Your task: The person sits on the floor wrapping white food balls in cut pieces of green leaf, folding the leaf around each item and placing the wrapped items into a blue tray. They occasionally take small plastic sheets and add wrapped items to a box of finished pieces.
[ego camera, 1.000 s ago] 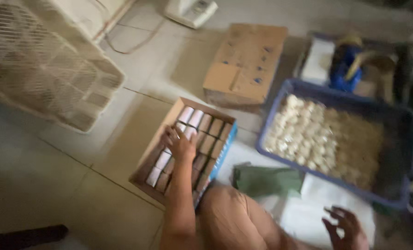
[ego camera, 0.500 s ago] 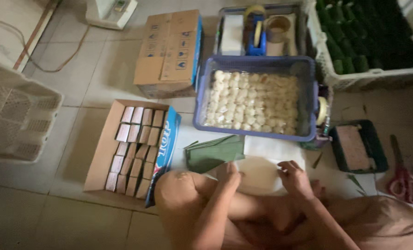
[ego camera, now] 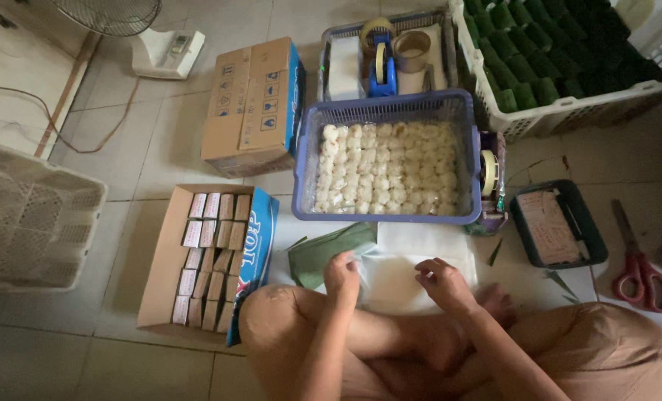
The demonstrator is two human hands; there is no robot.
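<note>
- You sit cross-legged on the tiled floor, both hands low over a stack of thin white sheets (ego camera: 420, 252) just beyond your knees.
- Your left hand (ego camera: 342, 273) rests at the stack's 9 o'clock edge, fingers curled down and pinching the clear top sheet.
- Your right hand (ego camera: 444, 281) lies at the stack's 5 o'clock corner, fingers bent and pressed on the sheets; whether it pinches one, you cannot tell.
- Folded green leaves (ego camera: 331, 249) lie touching the stack at its 9 o'clock side, just beside your left hand.
- At 12 o'clock from the stack stands a blue basket (ego camera: 390, 111) filled with small pale round pieces.
- At 9 o'clock from your left knee sits an open cardboard box (ego camera: 160, 267) packed with rows of small packets.
- A closed carton (ego camera: 253, 104) stands at 11 o'clock from the basket.
- A white crate of green wrapped parcels (ego camera: 553, 63) sits at 1 o'clock.
- Red-handled scissors (ego camera: 639, 271) lie at 3 o'clock, well apart from your right hand, beside a dark tray (ego camera: 557, 223).
</note>
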